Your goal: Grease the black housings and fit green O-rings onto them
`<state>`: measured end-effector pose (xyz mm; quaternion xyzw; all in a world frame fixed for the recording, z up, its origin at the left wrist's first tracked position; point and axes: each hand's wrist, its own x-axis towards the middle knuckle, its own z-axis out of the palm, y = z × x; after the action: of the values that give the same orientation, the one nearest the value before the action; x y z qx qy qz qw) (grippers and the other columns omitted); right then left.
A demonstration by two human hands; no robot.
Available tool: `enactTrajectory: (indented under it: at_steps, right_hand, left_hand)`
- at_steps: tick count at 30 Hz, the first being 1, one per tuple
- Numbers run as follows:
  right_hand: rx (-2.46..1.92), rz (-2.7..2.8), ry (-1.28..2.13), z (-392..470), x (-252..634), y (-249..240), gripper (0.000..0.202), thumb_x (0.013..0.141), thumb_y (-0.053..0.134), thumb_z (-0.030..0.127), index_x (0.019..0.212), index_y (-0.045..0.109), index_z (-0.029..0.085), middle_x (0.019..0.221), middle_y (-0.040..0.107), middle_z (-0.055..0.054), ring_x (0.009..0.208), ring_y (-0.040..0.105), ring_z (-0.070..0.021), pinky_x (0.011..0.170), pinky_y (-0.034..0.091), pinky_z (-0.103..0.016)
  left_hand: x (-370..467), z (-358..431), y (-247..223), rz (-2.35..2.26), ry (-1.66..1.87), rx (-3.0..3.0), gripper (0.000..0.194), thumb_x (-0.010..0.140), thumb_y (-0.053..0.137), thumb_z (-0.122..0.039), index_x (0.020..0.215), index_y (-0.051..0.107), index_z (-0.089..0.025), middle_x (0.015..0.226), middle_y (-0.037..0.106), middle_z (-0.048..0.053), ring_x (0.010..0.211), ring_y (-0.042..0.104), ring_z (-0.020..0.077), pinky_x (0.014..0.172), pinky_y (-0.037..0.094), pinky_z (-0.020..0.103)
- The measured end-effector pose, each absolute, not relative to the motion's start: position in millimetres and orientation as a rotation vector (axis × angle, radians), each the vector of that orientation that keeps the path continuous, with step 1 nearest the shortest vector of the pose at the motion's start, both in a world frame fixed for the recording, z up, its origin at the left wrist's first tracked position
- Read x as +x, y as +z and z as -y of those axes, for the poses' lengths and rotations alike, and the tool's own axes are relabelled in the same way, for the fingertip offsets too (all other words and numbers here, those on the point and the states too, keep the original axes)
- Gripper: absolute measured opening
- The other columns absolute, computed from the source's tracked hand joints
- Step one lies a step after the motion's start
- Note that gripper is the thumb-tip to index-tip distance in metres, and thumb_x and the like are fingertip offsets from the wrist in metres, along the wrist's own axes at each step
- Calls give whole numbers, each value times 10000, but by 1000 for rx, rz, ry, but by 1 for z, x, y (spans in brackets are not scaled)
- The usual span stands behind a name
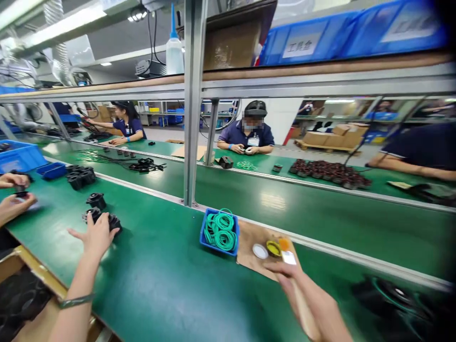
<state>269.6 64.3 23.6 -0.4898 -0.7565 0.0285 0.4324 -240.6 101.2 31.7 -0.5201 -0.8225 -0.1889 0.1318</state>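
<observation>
My left hand (pixel 96 235) reaches to the left side of the green bench, fingers over a black round part (pixel 114 222), little finger stretched out. Its fingertips press on the part and hide some of it. Another black part (pixel 95 200) stands just behind. My right hand (pixel 309 292) is closed over the right side of the bench, blurred. A pale stick-like shape shows along its palm; I cannot make out what it is. Beyond the fingers lies a brown cardboard sheet (pixel 249 256) with a white round lid (pixel 260 251) and an open yellow tub (pixel 273 248).
A blue bin (pixel 202 237) holds green rings (pixel 224 230). A black assembly with a green ring (pixel 395 299) stands at the right. A metal post (pixel 192 118) rises at the bench's far edge. Another person's hands (pixel 16 197) work at the left; a co-worker (pixel 245 135) sits opposite.
</observation>
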Motion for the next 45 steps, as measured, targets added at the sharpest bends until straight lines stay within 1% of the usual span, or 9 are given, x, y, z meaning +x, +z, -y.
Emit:
enactTrajectory:
  at_steps: [3, 7, 11, 16, 21, 26, 33, 39, 45]
  right_hand:
    - [-1075, 2094, 74, -90, 237, 39, 230, 1026, 405, 298, 948, 611, 234, 862, 693, -67, 771, 680, -221, 673, 530, -303]
    - [-1098, 2244, 52, -131, 190, 43, 97, 914, 609, 164, 861, 540, 207, 810, 634, -45, 710, 632, -206, 618, 494, -290]
    - [-1140, 2287, 58, -149, 155, 31, 230, 817, 699, 86, 818, 505, 211, 782, 631, -30, 698, 614, -203, 605, 452, -270]
    - [-1211, 2242, 93, -155, 144, 19, 231, 788, 622, 22, 779, 491, 212, 714, 635, -12, 633, 602, -185, 559, 376, -239]
    - [-1266, 2099, 156, -159, 163, 21, 150, 811, 542, 72, 776, 504, 213, 671, 637, 8, 570, 605, -166, 532, 344, -227]
    - [-1274, 1971, 240, -162, 179, 24, 86, 844, 522, 186, 763, 526, 215, 657, 662, 1, 554, 632, -175, 548, 381, -238]
    - [-1220, 1810, 419, -134, 187, 52, 208, 903, 537, 364, 764, 471, 223, 747, 695, -36, 650, 658, -179, 618, 487, -259]
    - [-1114, 2074, 1004, -84, 181, 62, 191, 862, 608, 278, 739, 475, 215, 687, 656, -1, 608, 589, -146, 565, 443, -228]
    - [-1139, 2052, 972, -72, 177, 51, 177, 897, 578, 230, 782, 444, 225, 834, 688, -27, 728, 650, -170, 664, 473, -266]
  left_hand:
    - [-212, -91, 23, 2310, -580, -1662, 426, 864, 584, -273, 1249, 574, -90, 1277, 635, 269, 1374, 375, 465, 1014, 63, 823]
    - [-146, -69, -5, 2173, -622, -1931, 481, 765, 719, -318, 1217, 607, -195, 1250, 684, 158, 1251, 548, 383, 1092, 175, 705]
    - [-74, -42, -28, 1911, -868, -2293, 696, 714, 769, -295, 1356, 503, -256, 1294, 651, 126, 1213, 589, 351, 1085, 262, 661]
    - [-27, -17, -33, 1843, -1179, -2517, 833, 668, 835, -342, 1406, 464, -241, 1297, 639, 145, 1197, 604, 351, 1057, 401, 587]
    - [-22, -6, -25, 2062, -1425, -2573, 671, 752, 776, -360, 1358, 517, -234, 1300, 607, 139, 1188, 616, 305, 963, 542, 439]
    - [-22, -6, -22, 2097, -1552, -2525, 634, 738, 779, -285, 1320, 532, -225, 1236, 647, 123, 1145, 643, 286, 974, 544, 450]
    - [-20, -7, -20, 2088, -1692, -2458, 612, 690, 797, -223, 1262, 577, -221, 1194, 715, 107, 1066, 704, 274, 943, 578, 429]
    - [-20, -10, -22, 1959, -1793, -2475, 704, 641, 845, -179, 1280, 554, -239, 1170, 727, 95, 1013, 725, 253, 899, 605, 397]
    - [-23, -11, -18, 1903, -1704, -2541, 668, 665, 844, -182, 1266, 557, -239, 1173, 722, 80, 1041, 715, 245, 923, 596, 381]
